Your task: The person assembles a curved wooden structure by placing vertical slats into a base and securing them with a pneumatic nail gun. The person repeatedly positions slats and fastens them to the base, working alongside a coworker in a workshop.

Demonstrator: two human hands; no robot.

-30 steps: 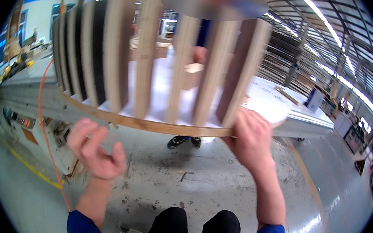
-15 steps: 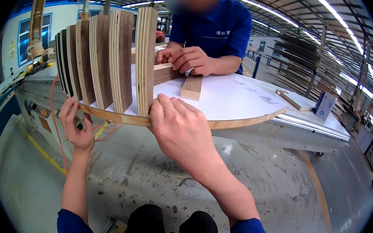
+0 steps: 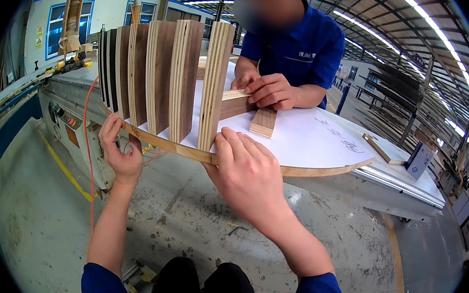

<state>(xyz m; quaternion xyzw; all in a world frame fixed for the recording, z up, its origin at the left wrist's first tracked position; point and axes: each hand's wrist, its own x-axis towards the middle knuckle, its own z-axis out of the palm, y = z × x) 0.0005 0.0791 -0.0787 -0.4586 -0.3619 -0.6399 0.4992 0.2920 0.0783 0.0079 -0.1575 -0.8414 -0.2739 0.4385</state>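
A round-edged board (image 3: 321, 172) with a white top and a wooden rim lies before me. Along its left side stand several upright plywood slats with dark brown faces, the nearest being a tall plywood slat (image 3: 212, 89). My left hand (image 3: 121, 150) pinches the board's rim at the left, fingers at the top edge, thumb lower down. Closed over the front rim, my right hand (image 3: 251, 176) has its fingertips on top against the foot of that nearest slat. A short wooden block (image 3: 263, 122) lies flat beyond it, beside a longer wooden strip (image 3: 237, 107).
Across the board, a co-worker in blue bends over, the co-worker's hands (image 3: 273, 91) on the strip. A grey machine table (image 3: 381, 187) supports the board; a small box (image 3: 420, 161) and a wood piece (image 3: 387, 150) lie at right. An orange hose (image 3: 85, 128) hangs at left.
The whole view has shifted, so the board, slats and hands appear farther right. Both my hands keep their places on the rim; the co-worker's hands stay on the strip.
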